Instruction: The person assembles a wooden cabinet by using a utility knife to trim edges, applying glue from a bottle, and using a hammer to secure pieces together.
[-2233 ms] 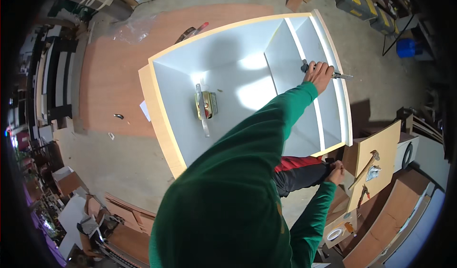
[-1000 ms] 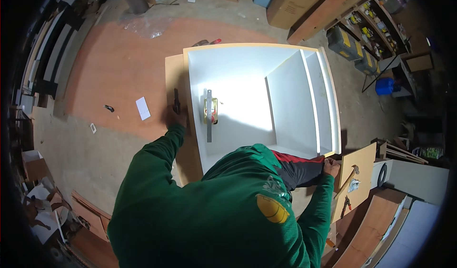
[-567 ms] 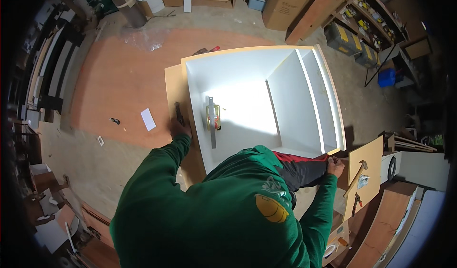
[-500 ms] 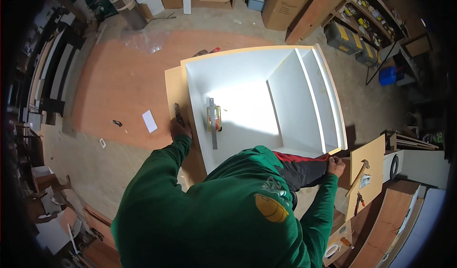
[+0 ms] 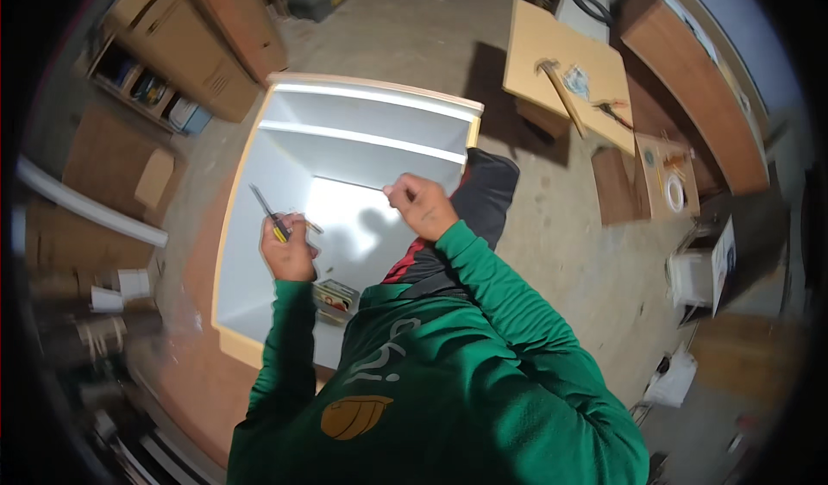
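left hand (image 5: 290, 250): nine o'clock, fingers closed round slim grey-bladed, yellow-and-black-handled tool (image 5: 269, 214), blade toward eleven | right hand (image 5: 421, 206): near centre, toward twelve, fingers loosely curled, cannot tell whether anything is held | both over white-lined, tan-edged open cabinet (image 5: 366, 104) | wooden-handled claw hammer (image 5: 562, 93): on tan bench (image 5: 536, 45), one-thirty

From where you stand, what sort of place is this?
Probably a woodworking shop, or a garage used as one: an open cabinet with a pale interior sits by the person, a hammer lies on a wooden board.
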A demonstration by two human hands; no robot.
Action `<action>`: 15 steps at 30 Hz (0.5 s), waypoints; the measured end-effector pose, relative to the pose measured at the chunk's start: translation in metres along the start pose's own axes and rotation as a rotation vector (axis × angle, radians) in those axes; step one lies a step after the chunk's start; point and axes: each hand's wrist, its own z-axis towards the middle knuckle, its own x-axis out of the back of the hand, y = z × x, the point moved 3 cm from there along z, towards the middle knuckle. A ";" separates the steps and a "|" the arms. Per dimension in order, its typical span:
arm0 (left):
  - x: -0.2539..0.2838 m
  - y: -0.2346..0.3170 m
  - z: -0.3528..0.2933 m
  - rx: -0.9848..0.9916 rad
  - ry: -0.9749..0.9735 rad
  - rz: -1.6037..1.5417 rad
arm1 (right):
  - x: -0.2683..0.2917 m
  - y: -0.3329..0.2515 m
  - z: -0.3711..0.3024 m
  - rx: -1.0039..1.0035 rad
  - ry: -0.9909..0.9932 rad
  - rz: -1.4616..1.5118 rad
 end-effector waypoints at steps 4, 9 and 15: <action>-0.135 0.021 -0.020 0.200 -0.506 -0.044 | 0.036 -0.031 -0.028 0.016 0.060 0.410; -0.207 0.011 -0.034 0.340 -0.739 -0.168 | 0.069 -0.006 -0.040 0.094 0.312 0.355; -0.247 -0.008 -0.006 0.238 -0.769 0.138 | 0.104 0.026 -0.037 -0.042 0.588 0.338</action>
